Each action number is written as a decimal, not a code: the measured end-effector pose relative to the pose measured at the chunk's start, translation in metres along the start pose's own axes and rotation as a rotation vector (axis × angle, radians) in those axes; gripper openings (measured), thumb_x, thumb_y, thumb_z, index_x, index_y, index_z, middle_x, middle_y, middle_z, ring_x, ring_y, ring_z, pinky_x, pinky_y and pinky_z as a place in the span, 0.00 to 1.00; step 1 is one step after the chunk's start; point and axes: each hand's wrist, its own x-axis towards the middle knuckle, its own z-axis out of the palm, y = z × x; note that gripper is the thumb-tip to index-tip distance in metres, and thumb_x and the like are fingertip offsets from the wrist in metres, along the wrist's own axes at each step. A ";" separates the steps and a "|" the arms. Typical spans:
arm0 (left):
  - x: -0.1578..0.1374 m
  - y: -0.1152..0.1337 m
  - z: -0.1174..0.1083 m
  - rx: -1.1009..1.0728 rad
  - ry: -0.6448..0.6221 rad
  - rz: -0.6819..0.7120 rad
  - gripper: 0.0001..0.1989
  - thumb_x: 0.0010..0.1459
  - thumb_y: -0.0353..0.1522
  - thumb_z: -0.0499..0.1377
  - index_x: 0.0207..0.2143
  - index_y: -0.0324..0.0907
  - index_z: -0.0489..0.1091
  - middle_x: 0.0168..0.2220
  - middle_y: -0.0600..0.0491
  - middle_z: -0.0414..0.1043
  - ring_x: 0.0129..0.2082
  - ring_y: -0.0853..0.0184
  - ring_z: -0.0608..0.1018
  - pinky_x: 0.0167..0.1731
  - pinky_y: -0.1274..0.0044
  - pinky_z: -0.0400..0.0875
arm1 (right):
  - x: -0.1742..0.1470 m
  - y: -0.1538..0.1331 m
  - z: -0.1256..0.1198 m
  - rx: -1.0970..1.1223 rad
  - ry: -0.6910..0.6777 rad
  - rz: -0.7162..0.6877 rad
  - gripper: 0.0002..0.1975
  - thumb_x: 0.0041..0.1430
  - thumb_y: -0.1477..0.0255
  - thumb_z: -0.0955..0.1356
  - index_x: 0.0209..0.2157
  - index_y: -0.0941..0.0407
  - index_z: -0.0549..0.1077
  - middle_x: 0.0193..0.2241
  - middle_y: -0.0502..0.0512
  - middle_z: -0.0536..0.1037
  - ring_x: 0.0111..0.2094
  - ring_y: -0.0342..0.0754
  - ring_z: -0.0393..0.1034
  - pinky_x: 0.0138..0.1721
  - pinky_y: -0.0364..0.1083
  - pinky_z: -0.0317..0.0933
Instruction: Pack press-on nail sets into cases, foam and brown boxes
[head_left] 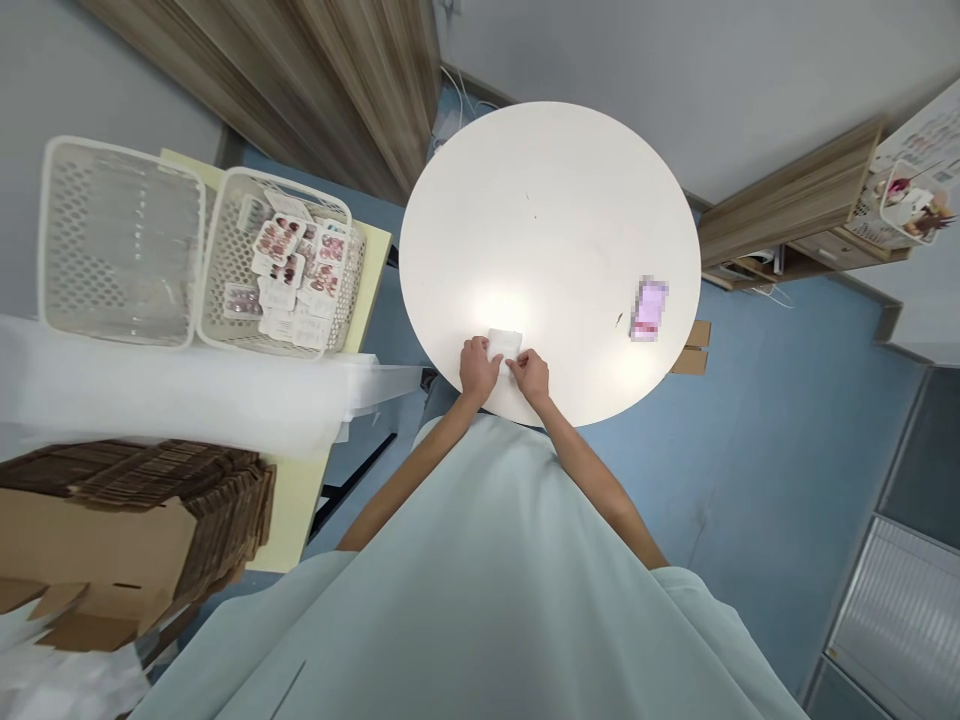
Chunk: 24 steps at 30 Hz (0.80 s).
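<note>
A small white packet (505,343), roughly square, lies near the front edge of the round white table (555,200). My left hand (478,368) grips its left side, thumb on top and fingers curled at the edge. On the packet's lower right edge, my right hand (531,376) pinches with thumb and fingertips. What is inside the packet cannot be made out. Both forearms reach over the table's near rim.
A blurred pinkish-purple item (649,310) rests on the table's right side. To the left, a plastic basket (214,290) holds several cards of press-on nails (277,238), beside another basket (120,240). White sheeting (187,390) and folded cardboard boxes (105,540) lie nearer me.
</note>
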 end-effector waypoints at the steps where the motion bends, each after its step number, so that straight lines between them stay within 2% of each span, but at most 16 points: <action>1: 0.001 -0.004 -0.006 0.005 -0.008 0.010 0.16 0.66 0.30 0.67 0.52 0.46 0.67 0.56 0.41 0.73 0.58 0.49 0.77 0.59 0.58 0.73 | -0.001 -0.004 0.006 0.006 0.008 0.009 0.13 0.67 0.64 0.73 0.34 0.49 0.66 0.37 0.52 0.83 0.39 0.52 0.77 0.44 0.49 0.69; 9: 0.035 -0.048 -0.079 0.072 -0.001 0.019 0.14 0.69 0.29 0.64 0.55 0.44 0.68 0.59 0.40 0.72 0.60 0.51 0.77 0.63 0.62 0.71 | 0.008 -0.073 0.073 -0.003 -0.001 0.024 0.14 0.67 0.64 0.73 0.33 0.48 0.65 0.38 0.53 0.83 0.41 0.53 0.78 0.46 0.50 0.71; 12: 0.046 -0.058 -0.099 0.105 -0.023 0.007 0.15 0.69 0.30 0.64 0.55 0.44 0.69 0.59 0.40 0.72 0.58 0.51 0.79 0.61 0.62 0.72 | 0.007 -0.092 0.088 -0.013 0.005 0.027 0.13 0.68 0.65 0.73 0.34 0.49 0.66 0.39 0.55 0.84 0.42 0.53 0.79 0.47 0.51 0.71; 15: 0.049 -0.056 -0.106 0.136 -0.029 -0.017 0.15 0.68 0.30 0.64 0.56 0.45 0.70 0.60 0.40 0.73 0.57 0.50 0.79 0.59 0.61 0.74 | 0.007 -0.099 0.087 0.004 0.003 0.045 0.13 0.67 0.66 0.74 0.32 0.49 0.67 0.38 0.56 0.84 0.41 0.54 0.79 0.46 0.51 0.73; 20: 0.043 -0.039 -0.115 0.138 -0.058 -0.063 0.19 0.64 0.30 0.65 0.57 0.44 0.72 0.59 0.39 0.74 0.53 0.49 0.82 0.59 0.59 0.75 | 0.001 -0.098 0.064 0.004 -0.051 0.036 0.14 0.65 0.67 0.75 0.29 0.50 0.68 0.36 0.56 0.85 0.42 0.55 0.81 0.48 0.52 0.74; 24: 0.019 -0.034 -0.136 0.025 0.043 -0.026 0.22 0.63 0.30 0.64 0.59 0.46 0.74 0.56 0.42 0.77 0.47 0.55 0.83 0.57 0.61 0.78 | -0.016 -0.092 0.037 0.099 -0.089 -0.036 0.10 0.66 0.65 0.73 0.32 0.50 0.73 0.33 0.54 0.86 0.42 0.55 0.83 0.50 0.53 0.75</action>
